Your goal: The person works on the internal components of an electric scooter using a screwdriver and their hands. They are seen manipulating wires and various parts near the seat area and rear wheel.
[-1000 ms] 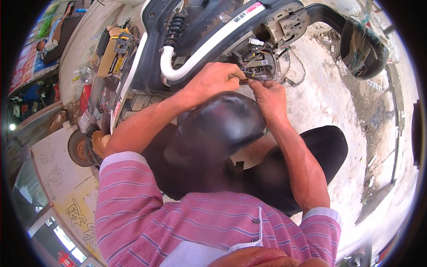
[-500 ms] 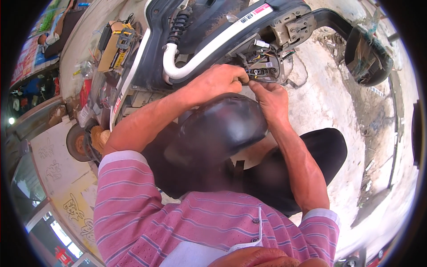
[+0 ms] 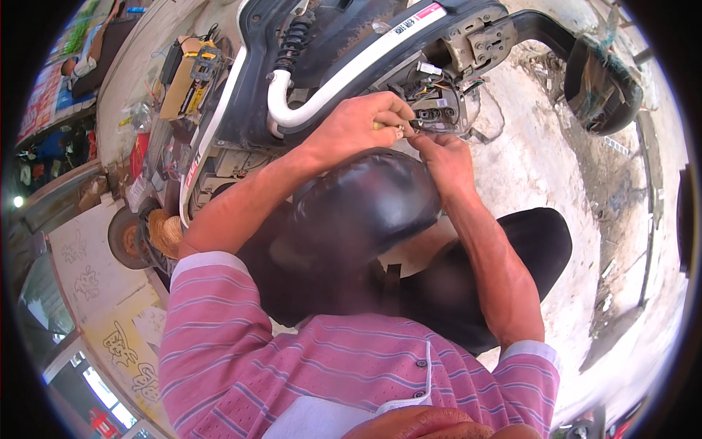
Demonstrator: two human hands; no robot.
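My left hand (image 3: pixel 362 126) is closed in a pinch, with a small yellowish piece (image 3: pixel 378 126) showing between its fingers; its kind is too small to tell. Its fingertips almost meet those of my right hand (image 3: pixel 447 159), also pinched, on a thin dark piece like a wire end, mostly hidden. Just beyond them is an open metal housing (image 3: pixel 459 110) with round terminals and loose coloured wires (image 3: pixel 423 91). It lies beside the scooter's white frame tube (image 3: pixel 329 95). Below my hands bulges a shiny black rounded surface (image 3: pixel 373 194).
A coil-spring shock absorber (image 3: pixel 294 42) and black body panels stand at the far side. At right, a black padded part (image 3: pixel 603 88) sticks out on an arm. A cardboard box (image 3: pixel 179 99), small wheel (image 3: pixel 130 235) and straw hat (image 3: pixel 164 233) are at left.
My left hand has lifted and turned slightly, its fingers shifting so the yellowish piece now shows. My right hand stays almost in place, still pinched.
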